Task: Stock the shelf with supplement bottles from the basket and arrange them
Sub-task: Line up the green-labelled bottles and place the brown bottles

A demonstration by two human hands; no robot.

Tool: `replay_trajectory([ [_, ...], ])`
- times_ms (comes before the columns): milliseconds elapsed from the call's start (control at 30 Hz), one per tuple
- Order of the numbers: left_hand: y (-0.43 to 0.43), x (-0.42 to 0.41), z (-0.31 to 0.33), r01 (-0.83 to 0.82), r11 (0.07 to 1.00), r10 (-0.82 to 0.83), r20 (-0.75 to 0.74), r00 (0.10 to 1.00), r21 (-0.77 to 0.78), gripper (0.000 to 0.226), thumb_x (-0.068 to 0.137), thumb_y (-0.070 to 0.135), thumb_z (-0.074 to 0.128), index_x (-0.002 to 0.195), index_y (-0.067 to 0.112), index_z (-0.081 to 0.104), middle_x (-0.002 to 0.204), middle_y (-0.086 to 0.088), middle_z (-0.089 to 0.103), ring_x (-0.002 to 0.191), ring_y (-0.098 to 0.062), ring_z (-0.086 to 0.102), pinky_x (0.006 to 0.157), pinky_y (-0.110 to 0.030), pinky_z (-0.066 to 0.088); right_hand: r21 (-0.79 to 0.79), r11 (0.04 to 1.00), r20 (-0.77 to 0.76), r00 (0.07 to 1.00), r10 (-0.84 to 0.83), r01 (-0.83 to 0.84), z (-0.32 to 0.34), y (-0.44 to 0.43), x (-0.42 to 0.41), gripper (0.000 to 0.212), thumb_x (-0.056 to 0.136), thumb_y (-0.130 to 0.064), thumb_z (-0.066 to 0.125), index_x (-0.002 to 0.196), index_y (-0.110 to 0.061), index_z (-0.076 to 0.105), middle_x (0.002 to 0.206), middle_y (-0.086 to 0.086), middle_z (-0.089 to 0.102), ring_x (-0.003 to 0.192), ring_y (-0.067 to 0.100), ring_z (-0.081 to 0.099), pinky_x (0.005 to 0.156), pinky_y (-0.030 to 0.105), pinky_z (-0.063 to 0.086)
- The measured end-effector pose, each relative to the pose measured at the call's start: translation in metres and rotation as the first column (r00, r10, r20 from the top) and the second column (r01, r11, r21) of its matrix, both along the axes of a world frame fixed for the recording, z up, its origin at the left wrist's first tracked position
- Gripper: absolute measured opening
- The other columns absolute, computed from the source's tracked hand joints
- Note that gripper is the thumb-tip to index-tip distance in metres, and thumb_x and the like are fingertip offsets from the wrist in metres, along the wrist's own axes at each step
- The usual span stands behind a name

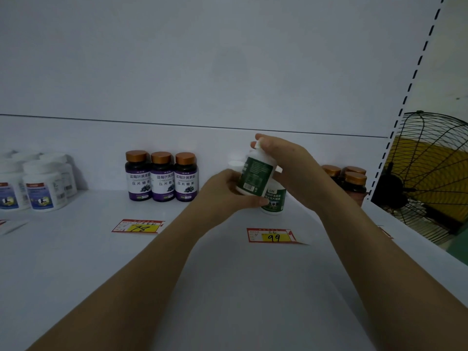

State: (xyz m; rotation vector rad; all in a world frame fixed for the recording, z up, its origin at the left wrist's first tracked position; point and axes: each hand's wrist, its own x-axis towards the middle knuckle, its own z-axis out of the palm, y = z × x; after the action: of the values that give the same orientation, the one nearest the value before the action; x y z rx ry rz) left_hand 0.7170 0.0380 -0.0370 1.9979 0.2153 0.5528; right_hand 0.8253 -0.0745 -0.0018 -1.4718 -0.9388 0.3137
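Dim, flat, bluish light falls evenly on the white shelf (76,262). Wide-angle bowing bends its edges; the far-left bottles (38,183) look slightly soft.

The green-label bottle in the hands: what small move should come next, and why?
Probably turn the held bottle upright, front outward, and set it beside the standing bottle, behind the 99 tag. The left hand and right hand hold it tilted above the shelf, barcode side toward the camera, while the standing one shows its front.
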Motion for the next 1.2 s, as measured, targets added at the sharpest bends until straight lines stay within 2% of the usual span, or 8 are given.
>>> replay_trajectory([
  [67,0.0,0.0,-0.002,-0.071,0.996,0.069,0.043,0.997,0.046,0.051,0.066,0.029,0.083,0.104,0.021,0.049,0.094,0.011,0.063,0.08,0.0,0.061,0.062,-0.011,0.048,-0.054,0.996,0.089,0.994,-0.06,0.065,-0.002,0.001,-0.001,0.046,0.092,-0.04,0.054,0.135,-0.025,0.05,0.128,-0.002,0.058,0.113,0.014,0.058,0.097,0.034,0.049],
  [367,0.002,-0.001,0.001,0.037,0.999,-0.037,0.041,0.998,0.009,0.034,0.072,0.021,0.079,0.099,0.025,0.057,0.086,0.017,0.064,0.071,0.01,0.062,0.059,-0.001,0.046,0.06,0.998,-0.108,0.994,0.035,-0.028,-0.002,-0.004,0.007,0.037,0.095,-0.016,0.052,0.132,-0.009,0.053,0.122,0.009,0.063,0.111,0.022,0.062,0.101,0.039,0.048],
  [600,0.007,0.004,-0.007,-0.064,0.994,0.061,0.044,0.997,0.083,0.048,0.067,0.028,0.082,0.107,0.02,0.057,0.096,0.01,0.066,0.086,-0.004,0.064,0.076,-0.017,0.051,-0.091,0.995,-0.04,0.999,0.027,-0.03,-0.003,-0.003,0.002,0.047,0.092,-0.023,0.057,0.138,-0.013,0.047,0.12,0.007,0.063,0.107,0.019,0.064,0.098,0.038,0.051],
  [700,0.013,0.007,-0.01,-0.09,0.99,0.081,0.088,0.993,0.106,0.051,0.069,0.023,0.082,0.113,0.02,0.057,0.102,0.008,0.066,0.093,-0.007,0.064,0.082,-0.022,0.051,-0.067,0.997,0.087,0.995,-0.042,0.048,-0.001,-0.001,-0.003,0.056,0.085,-0.024,0.067,0.136,-0.016,0.049,0.123,0.002,0.064,0.107,0.014,0.063,0.095,0.032,0.052],
  [800,0.02,0.009,-0.01,-0.153,0.983,0.125,0.242,0.962,0.1,0.056,0.07,0.011,0.08,0.12,0.016,0.055,0.114,0.002,0.065,0.104,-0.012,0.062,0.093,-0.03,0.051,0.062,0.992,0.407,0.905,-0.124,0.109,-0.001,0.005,-0.02,0.048,0.078,-0.022,0.075,0.122,-0.018,0.057,0.116,-0.008,0.063,0.108,0.008,0.059,0.088,0.021,0.052],
  [933,0.026,0.008,-0.006,-0.331,0.922,0.186,0.521,0.833,0.2,0.051,0.073,0.004,0.077,0.12,0.006,0.056,0.11,0.003,0.06,0.096,-0.003,0.057,0.082,-0.008,0.047,0.19,0.979,0.675,0.714,-0.188,0.078,-0.01,0.015,-0.035,0.048,0.075,-0.022,0.078,0.116,-0.016,0.056,0.117,-0.004,0.061,0.108,0.013,0.058,0.092,0.028,0.051],
  [1067,0.031,0.006,-0.007,-0.354,0.911,0.163,0.603,0.781,0.212,0.043,0.078,0.0,0.071,0.118,0.003,0.057,0.108,-0.002,0.062,0.098,-0.013,0.06,0.086,-0.019,0.051,0.219,0.975,0.752,0.633,-0.185,0.026,-0.013,0.016,-0.035,0.046,0.077,-0.021,0.077,0.117,-0.012,0.054,0.122,0.001,0.061,0.112,0.016,0.057,0.095,0.034,0.05],
  [1200,0.03,0.004,-0.003,-0.319,0.922,0.151,0.554,0.818,0.218,0.051,0.073,0.005,0.077,0.12,0.007,0.057,0.111,0.001,0.063,0.098,-0.009,0.059,0.085,-0.016,0.05,0.244,0.969,0.706,0.678,-0.207,0.041,-0.008,0.014,-0.036,0.051,0.077,-0.019,0.077,0.122,-0.013,0.052,0.118,-0.008,0.058,0.109,0.006,0.058,0.094,0.024,0.05],
])
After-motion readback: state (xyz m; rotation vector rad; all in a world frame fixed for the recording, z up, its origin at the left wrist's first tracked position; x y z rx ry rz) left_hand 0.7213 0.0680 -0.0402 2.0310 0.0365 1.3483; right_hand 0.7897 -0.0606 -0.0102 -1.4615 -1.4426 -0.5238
